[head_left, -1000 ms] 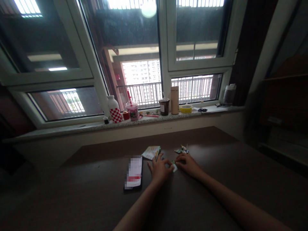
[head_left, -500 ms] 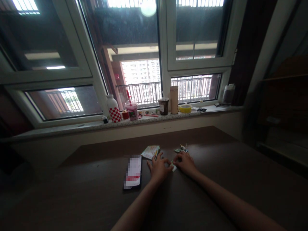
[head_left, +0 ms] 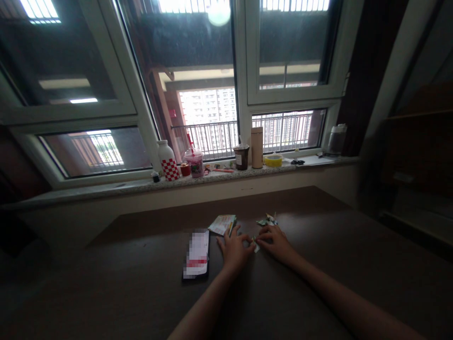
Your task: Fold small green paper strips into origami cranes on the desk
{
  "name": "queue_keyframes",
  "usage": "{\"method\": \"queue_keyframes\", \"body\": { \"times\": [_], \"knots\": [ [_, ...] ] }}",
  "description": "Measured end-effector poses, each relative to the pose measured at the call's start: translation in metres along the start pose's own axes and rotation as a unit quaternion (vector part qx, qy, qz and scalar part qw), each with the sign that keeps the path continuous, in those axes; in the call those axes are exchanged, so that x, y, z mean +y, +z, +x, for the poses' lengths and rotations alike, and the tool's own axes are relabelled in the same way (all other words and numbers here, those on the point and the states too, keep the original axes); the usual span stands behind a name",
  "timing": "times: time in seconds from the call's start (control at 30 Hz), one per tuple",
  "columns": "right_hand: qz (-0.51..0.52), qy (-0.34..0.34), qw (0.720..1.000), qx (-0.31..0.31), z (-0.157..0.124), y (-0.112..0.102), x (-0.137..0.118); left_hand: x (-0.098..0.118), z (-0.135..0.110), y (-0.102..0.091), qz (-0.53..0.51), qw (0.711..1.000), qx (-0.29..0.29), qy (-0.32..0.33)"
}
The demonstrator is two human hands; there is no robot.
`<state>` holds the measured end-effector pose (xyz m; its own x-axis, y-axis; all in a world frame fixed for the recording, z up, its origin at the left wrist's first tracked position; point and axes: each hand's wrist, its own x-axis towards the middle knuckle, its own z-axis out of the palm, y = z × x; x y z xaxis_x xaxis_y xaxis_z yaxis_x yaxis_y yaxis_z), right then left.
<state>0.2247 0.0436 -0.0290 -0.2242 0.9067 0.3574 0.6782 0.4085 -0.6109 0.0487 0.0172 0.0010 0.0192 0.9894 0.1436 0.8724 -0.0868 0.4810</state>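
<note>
Both hands meet over a small pale paper-like piece (head_left: 256, 248) with some green on it, low on the brown table. My left hand (head_left: 235, 250) pinches its left side between thumb and forefinger, the other fingers spread. My right hand (head_left: 278, 243) has thumb and fingertips closed at its upper right edge; the fingers partly cover it. Just beyond the right hand lies a small heap of crumpled or folded pale-green pieces (head_left: 268, 220). A printed paper packet or leaflet (head_left: 221, 224) rests beyond my left fingers. To the left lies a phone (head_left: 197, 255), its screen lit and blurred.
The brown table (head_left: 141, 264) ends before a stone window sill (head_left: 134, 187). On the sill stand a checkered bottle (head_left: 168, 163), a pink drink cup (head_left: 195, 163), a dark cup (head_left: 241, 157), a tan flask (head_left: 256, 148), yellow tape (head_left: 273, 161) and black scissors (head_left: 297, 162).
My right hand has shifted slightly down and right, its fingers a little straighter. My left hand keeps its pinch at the small piece. The whole view has moved very slightly.
</note>
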Motion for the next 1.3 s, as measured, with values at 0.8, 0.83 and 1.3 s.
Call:
{"method": "queue_keyframes", "body": {
  "times": [0.8, 0.83, 1.3],
  "knots": [
    [-0.008, -0.018, 0.999, 0.04, 0.004, 0.005, 0.017, -0.004, 0.003, 0.003, -0.005, 1.0, -0.011, 0.002],
    [0.001, -0.013, 0.999, 0.041, 0.004, 0.005, 0.017, -0.004, 0.003, 0.003, -0.005, 1.0, -0.009, 0.004],
    [-0.078, -0.014, 0.997, 0.001, 0.0, -0.001, 0.003, -0.004, 0.002, 0.004, -0.003, 1.0, -0.006, 0.011]
  ]
}}
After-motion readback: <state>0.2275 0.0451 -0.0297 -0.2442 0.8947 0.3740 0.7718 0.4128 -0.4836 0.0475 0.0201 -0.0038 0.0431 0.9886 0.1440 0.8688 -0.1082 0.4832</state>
